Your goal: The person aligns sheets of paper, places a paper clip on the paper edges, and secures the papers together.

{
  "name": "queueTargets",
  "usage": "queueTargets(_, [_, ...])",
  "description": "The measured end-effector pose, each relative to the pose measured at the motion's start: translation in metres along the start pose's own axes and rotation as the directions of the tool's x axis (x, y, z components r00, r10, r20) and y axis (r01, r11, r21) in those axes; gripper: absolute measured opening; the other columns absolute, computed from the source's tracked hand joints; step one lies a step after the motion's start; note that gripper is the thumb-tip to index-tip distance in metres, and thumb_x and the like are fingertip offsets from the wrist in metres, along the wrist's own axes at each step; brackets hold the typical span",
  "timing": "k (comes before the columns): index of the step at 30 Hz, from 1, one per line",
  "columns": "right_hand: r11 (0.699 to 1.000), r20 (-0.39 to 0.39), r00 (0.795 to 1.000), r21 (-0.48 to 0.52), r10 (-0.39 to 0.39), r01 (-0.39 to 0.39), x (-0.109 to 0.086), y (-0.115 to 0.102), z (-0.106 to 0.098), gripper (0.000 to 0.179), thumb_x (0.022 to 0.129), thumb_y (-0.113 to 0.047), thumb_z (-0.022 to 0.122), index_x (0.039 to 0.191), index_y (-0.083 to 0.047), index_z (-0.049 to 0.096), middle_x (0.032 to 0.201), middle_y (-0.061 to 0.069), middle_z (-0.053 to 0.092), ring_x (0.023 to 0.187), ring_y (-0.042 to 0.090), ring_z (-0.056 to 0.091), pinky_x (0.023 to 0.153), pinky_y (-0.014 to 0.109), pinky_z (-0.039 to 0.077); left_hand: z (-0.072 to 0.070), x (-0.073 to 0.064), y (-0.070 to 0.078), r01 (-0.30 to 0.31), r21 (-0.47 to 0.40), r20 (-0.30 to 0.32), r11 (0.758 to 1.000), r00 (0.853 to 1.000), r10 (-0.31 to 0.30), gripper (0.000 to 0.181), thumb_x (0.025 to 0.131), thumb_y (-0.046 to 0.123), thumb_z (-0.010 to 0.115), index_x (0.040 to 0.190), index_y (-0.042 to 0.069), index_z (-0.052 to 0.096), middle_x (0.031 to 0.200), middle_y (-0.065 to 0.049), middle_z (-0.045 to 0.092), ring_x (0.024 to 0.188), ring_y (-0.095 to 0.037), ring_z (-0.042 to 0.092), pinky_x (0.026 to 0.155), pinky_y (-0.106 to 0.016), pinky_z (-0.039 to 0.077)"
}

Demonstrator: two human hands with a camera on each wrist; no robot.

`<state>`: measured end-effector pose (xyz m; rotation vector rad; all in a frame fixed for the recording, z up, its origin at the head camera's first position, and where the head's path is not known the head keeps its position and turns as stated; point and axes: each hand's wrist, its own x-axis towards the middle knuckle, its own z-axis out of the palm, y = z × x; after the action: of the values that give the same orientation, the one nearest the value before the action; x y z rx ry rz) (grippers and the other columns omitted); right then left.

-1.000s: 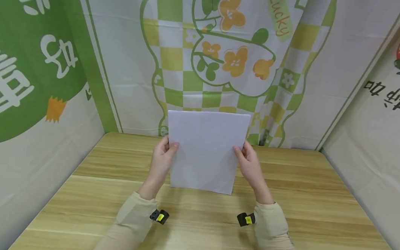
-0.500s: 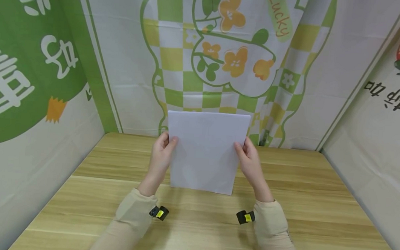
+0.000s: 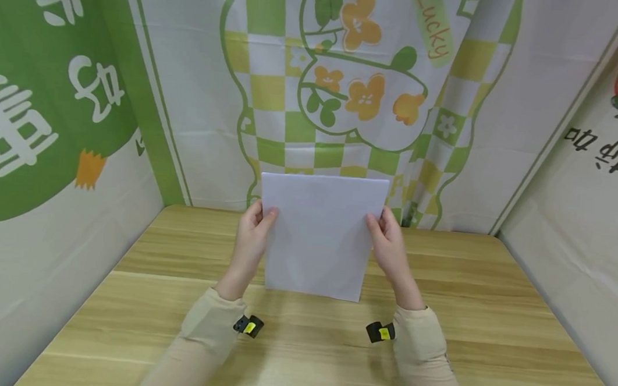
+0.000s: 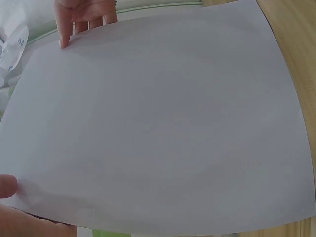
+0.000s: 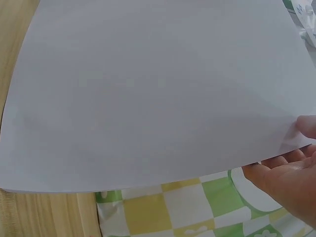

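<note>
Blank white paper [image 3: 319, 240], one sheet or a thin stack, is held upright between both hands over the table. My left hand [image 3: 251, 236] pinches its left edge, thumb on the near face and fingers behind. At the right edge, my right hand [image 3: 390, 241] grips it the same way. The left wrist view shows the paper [image 4: 158, 118] filling most of the frame, with the right hand [image 4: 86, 17] at the far edge. In the right wrist view, the right hand [image 5: 291, 173] has its thumb on top of the paper and its fingers beneath.
A wood-grain table [image 3: 124, 323] lies under the arms. Behind it hangs a green and yellow checked curtain [image 3: 269, 92], with printed cloth walls [image 3: 592, 202] on the sides. Each wrist wears a cuff with a small black camera [image 3: 252, 327].
Both hands have slid slightly up along the paper's side edges and keep their hold. The paper stays nearly in place, and the whole head view shifts a little.
</note>
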<state>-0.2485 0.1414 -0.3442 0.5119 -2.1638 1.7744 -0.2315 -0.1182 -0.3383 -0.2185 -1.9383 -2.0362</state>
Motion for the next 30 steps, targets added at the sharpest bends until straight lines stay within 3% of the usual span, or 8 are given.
queueTargets(10, [1.0, -0.02, 1.0, -0.013, -0.019, 0.019, 0.0022, -0.0018, -0.001, 0.038, 0.101, -0.014, 0.043, 0.135, 0.002, 0.043, 0.118, 0.025, 0.059, 0.098, 0.009, 0.058, 0.081, 0.019, 0.047, 0.0002, 0.0013, 0.0012, -0.003, 0.016, -0.003, 1.0, 1.0, 0.003, 0.03, 0.099, 0.009, 0.045, 0.126, -0.001, 0.053, 0.115, -0.02, 0.06, 0.095, -0.013, 0.056, 0.08, -0.024, 0.046])
queueTargets(23, [0.999, -0.046, 0.999, -0.031, -0.014, 0.013, 0.0034, -0.0072, -0.0009, 0.037, 0.1, -0.011, 0.044, 0.135, 0.001, 0.044, 0.121, 0.023, 0.058, 0.104, 0.026, 0.058, 0.084, 0.026, 0.048, 0.0028, 0.0016, 0.0028, -0.012, -0.022, 0.015, 1.0, 1.0, 0.012, 0.033, 0.099, 0.008, 0.043, 0.13, 0.0, 0.051, 0.123, -0.016, 0.057, 0.106, -0.016, 0.053, 0.089, -0.025, 0.043])
queueTargets(30, [1.0, -0.038, 0.999, -0.007, -0.009, 0.009, 0.0061, -0.0082, -0.0008, 0.038, 0.1, -0.012, 0.045, 0.136, 0.002, 0.042, 0.121, 0.024, 0.058, 0.102, 0.02, 0.059, 0.084, 0.023, 0.049, 0.0035, 0.0019, 0.0004, 0.001, -0.028, 0.021, 1.0, 1.0, -0.001, 0.034, 0.099, 0.008, 0.045, 0.132, 0.0, 0.049, 0.126, -0.017, 0.057, 0.106, -0.015, 0.054, 0.087, -0.022, 0.044])
